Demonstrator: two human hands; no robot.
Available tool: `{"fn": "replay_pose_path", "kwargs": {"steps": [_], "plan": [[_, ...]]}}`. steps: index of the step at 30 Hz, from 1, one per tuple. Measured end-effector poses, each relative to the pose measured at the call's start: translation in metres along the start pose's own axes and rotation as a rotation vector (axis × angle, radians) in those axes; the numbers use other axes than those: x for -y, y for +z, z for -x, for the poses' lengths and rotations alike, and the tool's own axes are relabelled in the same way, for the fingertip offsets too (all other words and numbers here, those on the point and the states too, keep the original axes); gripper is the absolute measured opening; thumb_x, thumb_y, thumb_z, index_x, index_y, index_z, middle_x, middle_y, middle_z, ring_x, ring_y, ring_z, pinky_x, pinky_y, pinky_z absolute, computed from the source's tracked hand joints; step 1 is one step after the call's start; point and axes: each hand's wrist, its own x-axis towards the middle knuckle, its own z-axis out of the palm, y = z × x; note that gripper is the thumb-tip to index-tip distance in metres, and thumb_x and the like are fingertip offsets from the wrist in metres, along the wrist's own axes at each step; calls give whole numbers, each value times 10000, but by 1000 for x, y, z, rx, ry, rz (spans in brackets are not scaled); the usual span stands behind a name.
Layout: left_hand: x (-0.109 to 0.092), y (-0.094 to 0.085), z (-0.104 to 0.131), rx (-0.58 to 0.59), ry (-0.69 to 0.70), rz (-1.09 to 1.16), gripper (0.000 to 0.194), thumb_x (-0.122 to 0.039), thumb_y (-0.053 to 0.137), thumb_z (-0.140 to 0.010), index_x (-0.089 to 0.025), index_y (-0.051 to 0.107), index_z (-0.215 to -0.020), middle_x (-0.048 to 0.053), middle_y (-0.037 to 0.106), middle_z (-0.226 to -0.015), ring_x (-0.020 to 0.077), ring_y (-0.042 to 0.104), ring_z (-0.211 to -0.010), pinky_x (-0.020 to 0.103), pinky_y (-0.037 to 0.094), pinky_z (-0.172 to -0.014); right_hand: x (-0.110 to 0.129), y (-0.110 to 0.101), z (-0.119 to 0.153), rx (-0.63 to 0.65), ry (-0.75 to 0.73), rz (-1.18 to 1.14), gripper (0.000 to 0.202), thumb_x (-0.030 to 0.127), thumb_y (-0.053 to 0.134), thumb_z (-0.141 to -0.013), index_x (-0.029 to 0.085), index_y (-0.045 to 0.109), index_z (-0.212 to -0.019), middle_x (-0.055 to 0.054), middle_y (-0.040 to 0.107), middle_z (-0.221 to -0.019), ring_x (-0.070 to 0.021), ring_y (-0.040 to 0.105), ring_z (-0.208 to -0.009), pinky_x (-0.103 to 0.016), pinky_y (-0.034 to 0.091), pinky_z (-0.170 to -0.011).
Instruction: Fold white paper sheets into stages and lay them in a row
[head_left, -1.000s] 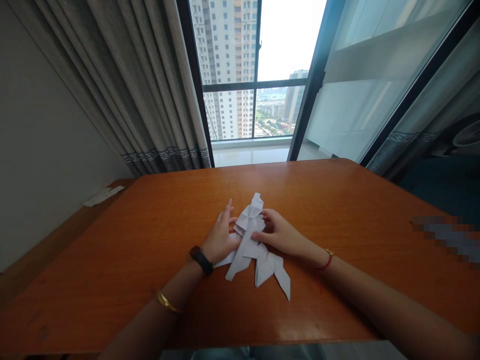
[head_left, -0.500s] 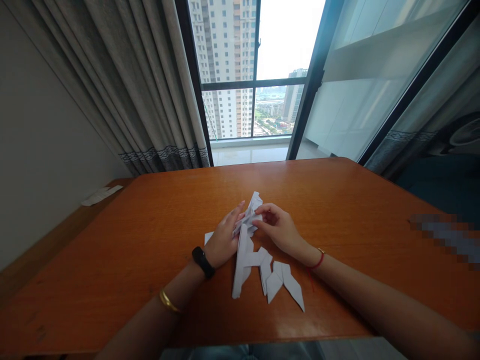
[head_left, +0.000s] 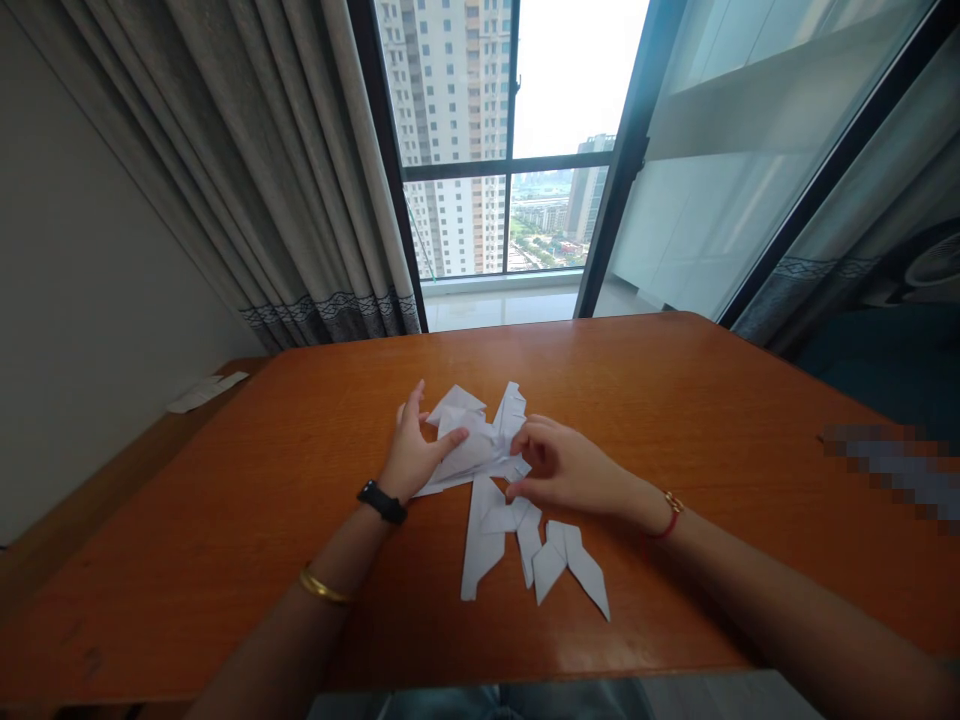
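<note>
Head view: white, flat folded-paper shape [head_left: 469, 448] lies mid-width on the glossy orange-brown wooden worktop [head_left: 300, 480]. Left hand [head_left: 412, 452] has fingers spread, thumb over it; right hand [head_left: 574, 465] curls its fingers at its right side, grip unclear. Angular white paper pieces [head_left: 484, 545] lie toward the near edge.

Centre: white paper pieces [head_left: 476, 460] on an orange-brown table [head_left: 675, 400]. Lower left: black wristband [head_left: 382, 502], gold bangle [head_left: 324, 588]. Lower right: red bracelet [head_left: 673, 518]. Upper left: grey curtain [head_left: 277, 170], its darker hem wavy-lined.
</note>
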Motion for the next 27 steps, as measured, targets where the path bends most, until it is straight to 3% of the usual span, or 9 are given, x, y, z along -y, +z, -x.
{"fn": "replay_pose_path", "kwargs": {"steps": [3,5,8,12,15,19,22,25,27], "plan": [[0,-6,0,-64,46,-385,592,-471,631,-766,-263,468,-1296,92,436,-1334,299,447,-1208,487,320,-1023,5,2,5,191,-17,215,555,609,788,-497,225,636,-868,-50,552,-932,-240,545,-842,-358,417,-741],[-3,-8,1,1,72,-515,447,-466,622,-769,-272,571,-1168,63,526,-1228,302,452,-1173,495,307,-1011,5,8,6,259,-9,265,525,590,803,-491,241,647,-851,-46,554,-916,-255,544,-857,-361,402,-735],[-11,-8,5,109,86,-579,432,-471,654,-734,-270,602,-1113,56,558,-1177,295,467,-1114,474,329,-970,2,15,5,284,-2,232,402,487,816,-564,246,629,-827,-24,577,-893,-232,555,-845,-327,385,-717],[-17,-8,8,179,78,-616,452,-510,617,-753,-278,592,-1140,57,557,-1194,288,474,-1100,463,329,-959,-5,14,1,148,52,195,331,412,774,-664,216,575,-843,-14,606,-847,-197,560,-780,-291,373,-659],[-15,-10,8,280,75,-629,623,-599,625,-704,-287,539,-1236,78,513,-1286,318,439,-1171,494,298,-993,-16,13,-3,-37,121,115,280,368,714,-730,209,561,-902,-22,607,-869,-182,558,-753,-288,399,-640],[-8,-9,10,450,161,-614,971,-673,707,-545,-285,394,-1378,112,370,-1444,370,323,-1295,539,232,-1043,-36,19,-9,-310,137,-10,232,280,631,-786,202,561,-994,-58,602,-987,-208,569,-888,-340,458,-767],[-9,-4,14,476,270,-612,934,-624,736,-558,-269,414,-1360,109,409,-1425,353,340,-1289,528,207,-1064,-45,21,-12,-423,152,-42,398,277,632,-778,201,519,-1153,-99,529,-1191,-233,540,-1046,-389,452,-882],[-14,-1,17,439,326,-596,690,-516,739,-636,-244,524,-1233,90,548,-1289,320,436,-1208,498,232,-1060,-43,10,-11,-410,171,81,462,320,650,-768,201,518,-1194,-117,432,-1310,-269,451,-1190,-430,385,-985],[-18,-1,17,405,316,-545,597,-443,738,-661,-241,538,-1186,73,587,-1223,303,488,-1151,474,285,-1032,-35,-4,-8,-231,160,132,368,379,660,-762,211,586,-1081,-90,522,-1182,-264,522,-1073,-417,425,-914]]}}
